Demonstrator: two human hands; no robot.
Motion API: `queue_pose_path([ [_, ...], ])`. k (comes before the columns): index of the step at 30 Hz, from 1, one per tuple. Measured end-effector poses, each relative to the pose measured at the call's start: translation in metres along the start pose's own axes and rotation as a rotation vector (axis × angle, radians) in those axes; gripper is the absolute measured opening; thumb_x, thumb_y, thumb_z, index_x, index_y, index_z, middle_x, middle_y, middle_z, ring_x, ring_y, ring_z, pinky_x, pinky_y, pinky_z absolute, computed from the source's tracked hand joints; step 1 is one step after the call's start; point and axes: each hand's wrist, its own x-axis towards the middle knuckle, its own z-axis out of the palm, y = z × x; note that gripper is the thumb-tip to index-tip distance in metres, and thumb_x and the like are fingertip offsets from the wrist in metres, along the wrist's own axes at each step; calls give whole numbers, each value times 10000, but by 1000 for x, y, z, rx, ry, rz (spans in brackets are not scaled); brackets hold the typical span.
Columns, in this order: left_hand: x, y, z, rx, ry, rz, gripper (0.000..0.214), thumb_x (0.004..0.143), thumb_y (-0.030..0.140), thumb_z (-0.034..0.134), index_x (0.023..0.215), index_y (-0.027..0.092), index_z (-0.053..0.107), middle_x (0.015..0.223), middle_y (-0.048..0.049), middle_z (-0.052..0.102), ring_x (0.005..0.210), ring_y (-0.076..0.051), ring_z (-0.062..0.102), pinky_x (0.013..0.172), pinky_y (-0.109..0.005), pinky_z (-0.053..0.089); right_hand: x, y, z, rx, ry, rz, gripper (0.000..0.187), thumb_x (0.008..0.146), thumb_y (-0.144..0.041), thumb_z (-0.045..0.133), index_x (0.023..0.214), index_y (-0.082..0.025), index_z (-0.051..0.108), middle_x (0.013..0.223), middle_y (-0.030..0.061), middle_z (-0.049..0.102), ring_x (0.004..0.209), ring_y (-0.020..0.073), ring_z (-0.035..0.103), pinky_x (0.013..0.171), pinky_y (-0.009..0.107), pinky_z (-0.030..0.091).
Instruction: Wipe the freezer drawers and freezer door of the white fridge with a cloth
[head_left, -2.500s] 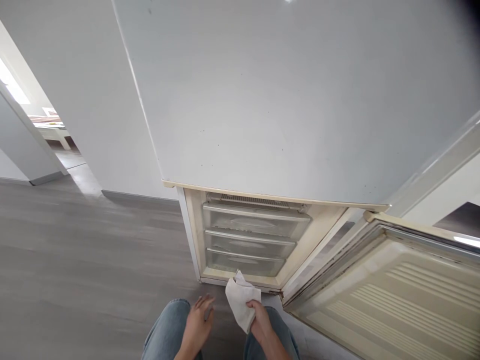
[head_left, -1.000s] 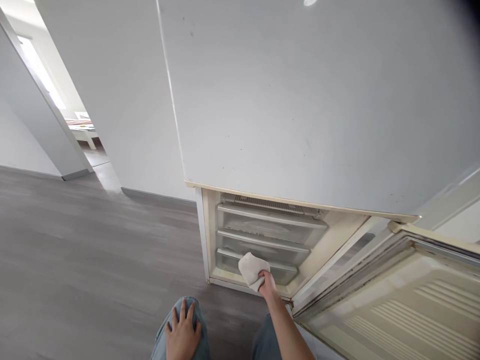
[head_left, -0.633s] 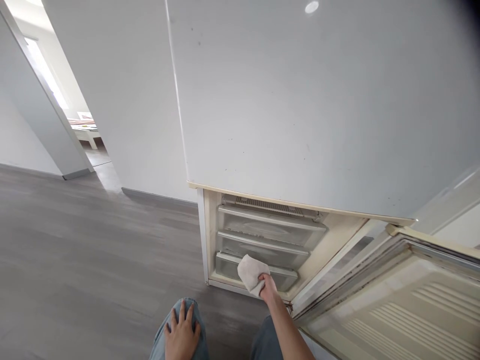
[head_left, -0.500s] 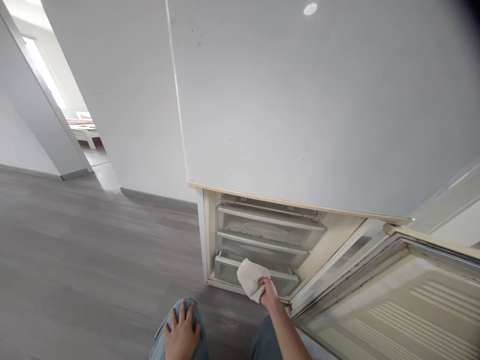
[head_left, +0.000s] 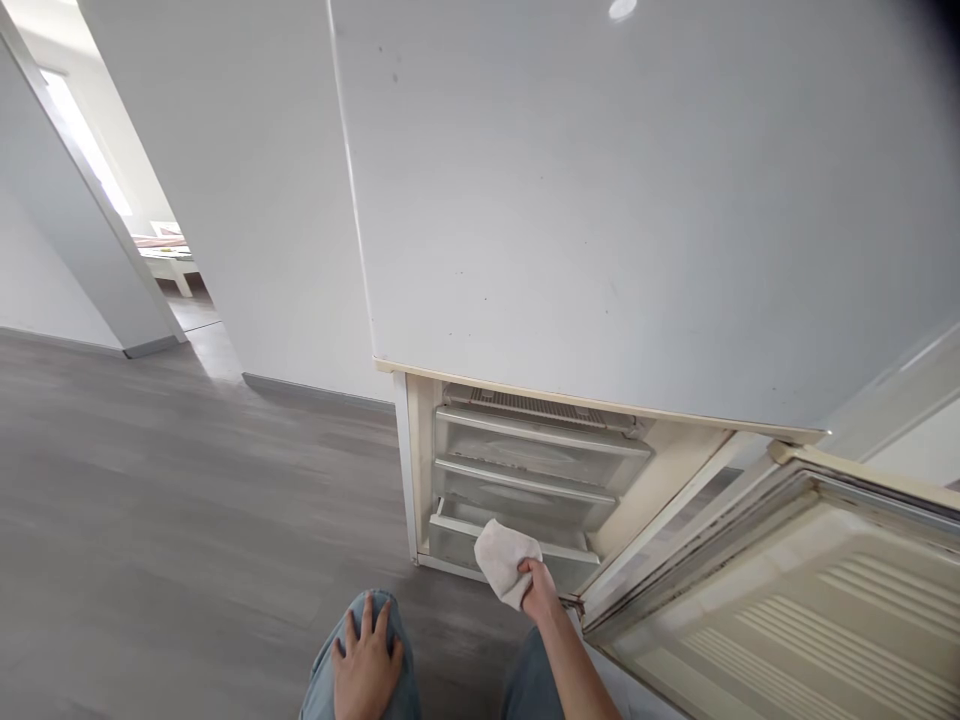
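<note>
A white fridge stands in front of me with its upper door [head_left: 637, 200] shut and its lower freezer door [head_left: 795, 610] swung wide to the right. Inside are three clear drawers. My right hand [head_left: 538, 592] grips a crumpled white cloth [head_left: 504, 560] against the front of the bottom drawer [head_left: 457, 535], which sticks out a little past the two above it. My left hand [head_left: 365, 665] lies flat, fingers spread, on my left knee in blue jeans [head_left: 390, 695].
Grey wood-look floor [head_left: 172, 520] stretches to the left. A white wall with a grey baseboard [head_left: 315, 392] runs behind the fridge. At far left a doorway [head_left: 161, 260] leads to another room with a low white piece of furniture.
My right hand carried the cloth from above my knee to the bottom drawer, which has since slid out a little. My left hand settled onto my knee.
</note>
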Motion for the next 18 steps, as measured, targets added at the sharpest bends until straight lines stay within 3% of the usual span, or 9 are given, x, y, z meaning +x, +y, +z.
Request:
queue_pose_path([
  [18,0,0,0,-15,0,5,600,862,419,302,1450,307,346,1612,-40,259,1467,-426,168,1107,-580,288,-2,0,1,-62,26,-56,275,456,-132,522,718,-212,500,634,15,635,627,223,628,510,277,464],
])
